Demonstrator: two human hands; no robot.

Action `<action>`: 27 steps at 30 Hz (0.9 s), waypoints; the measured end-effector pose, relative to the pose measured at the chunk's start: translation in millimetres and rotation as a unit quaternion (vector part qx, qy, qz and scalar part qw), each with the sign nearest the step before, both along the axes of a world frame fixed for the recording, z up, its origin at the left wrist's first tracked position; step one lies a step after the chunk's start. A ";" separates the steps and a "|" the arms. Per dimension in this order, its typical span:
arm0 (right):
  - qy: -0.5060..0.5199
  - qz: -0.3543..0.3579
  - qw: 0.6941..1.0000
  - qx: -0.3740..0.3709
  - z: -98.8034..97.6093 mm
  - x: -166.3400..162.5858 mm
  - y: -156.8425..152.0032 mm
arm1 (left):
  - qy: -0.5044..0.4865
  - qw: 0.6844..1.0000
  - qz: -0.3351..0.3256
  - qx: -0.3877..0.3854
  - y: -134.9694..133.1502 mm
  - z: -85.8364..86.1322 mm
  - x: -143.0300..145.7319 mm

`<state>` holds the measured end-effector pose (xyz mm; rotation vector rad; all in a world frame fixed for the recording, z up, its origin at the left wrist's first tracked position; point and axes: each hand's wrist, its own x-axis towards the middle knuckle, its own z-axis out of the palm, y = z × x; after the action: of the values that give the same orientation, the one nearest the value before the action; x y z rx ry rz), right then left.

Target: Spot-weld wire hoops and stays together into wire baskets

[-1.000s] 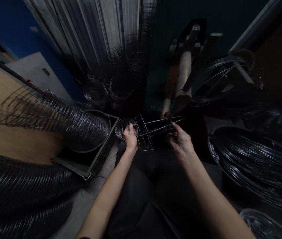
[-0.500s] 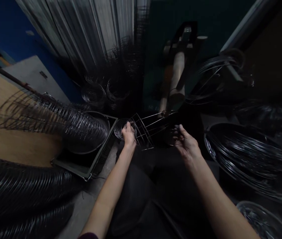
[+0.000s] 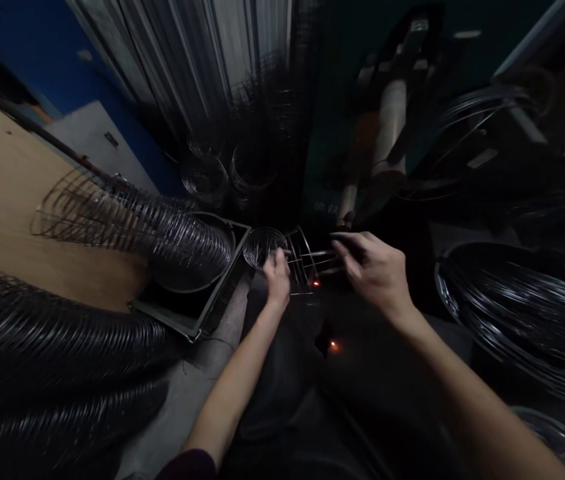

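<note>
My left hand (image 3: 277,277) is closed, pinching the near left side of a small wire frame (image 3: 306,275) made of thin crossing metal rods. At the frame's right end my right hand (image 3: 377,270) has its fingers curled together; blur and shadow hide what they hold. Behind these hands stands a spot-welding machine (image 3: 391,127) with thick pale cylindrical arms. Two orange sparks glow, one at the frame's lower edge and one lower down over my dark-clad lap. A small coil of wire rings (image 3: 257,243) lies just beyond my left fingers.
To the left, a crate (image 3: 187,327) holds a basin with a long row of wire rings (image 3: 162,230) leaning out. Dark stacked rings (image 3: 62,320) fill the lower left. Bundled shiny wire (image 3: 522,307) lies at right, and more coils (image 3: 205,180) stand behind.
My right hand has moved in to the frame's right end and turned over. The frame has tilted, and orange sparks have appeared. The whole view has shifted.
</note>
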<state>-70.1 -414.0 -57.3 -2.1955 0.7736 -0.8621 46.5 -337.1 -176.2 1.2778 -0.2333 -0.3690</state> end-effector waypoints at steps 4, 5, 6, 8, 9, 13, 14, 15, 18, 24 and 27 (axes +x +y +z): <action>0.179 -0.010 0.981 0.072 -18.0 8.4 -31.2 | -0.157 0.972 -0.144 0.098 30.7 -22.0 -38.1; 0.195 -0.008 0.971 0.142 -25.2 5.9 -37.5 | -0.212 0.954 -0.182 0.105 36.3 -25.5 -43.5; 0.191 -0.008 0.958 0.215 -32.7 1.4 -42.0 | -0.264 0.934 -0.216 0.104 41.0 -28.3 -46.1; 0.145 -0.017 0.935 0.325 -48.3 -11.6 -45.0 | -0.313 0.915 -0.241 0.085 48.2 -33.0 -43.2; 0.114 -0.026 0.929 0.352 -56.6 -19.0 -43.4 | -0.296 0.926 -0.220 0.075 50.5 -35.0 -38.2; 0.038 -0.034 0.934 0.354 -95.0 -42.9 -19.7 | 0.033 0.995 -0.083 0.042 49.0 -37.7 -8.4; 0.030 -0.031 0.938 0.343 -104.8 -46.8 -10.7 | 0.133 0.986 -0.092 0.031 45.5 -36.8 -1.5; 0.025 -0.028 0.943 0.330 -113.7 -50.6 -1.3 | 0.221 0.969 -0.110 0.019 41.1 -35.4 3.9; 0.022 0.009 0.952 0.304 -128.9 -70.3 22.8 | 0.362 0.927 -0.095 -0.010 25.6 -31.0 10.1; 0.147 -0.290 0.932 0.158 -122.2 -211.2 17.3 | 0.363 0.931 -0.035 -0.032 12.3 -28.9 -7.7; 0.389 -0.423 0.792 0.206 -138.1 -297.2 -1.5 | 0.313 0.948 -0.019 -0.046 11.4 -24.8 -16.6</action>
<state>-367.3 -415.5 -195.3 -1.6980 2.2139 -0.0309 29.9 -325.7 -201.1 1.0070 0.2625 -0.7665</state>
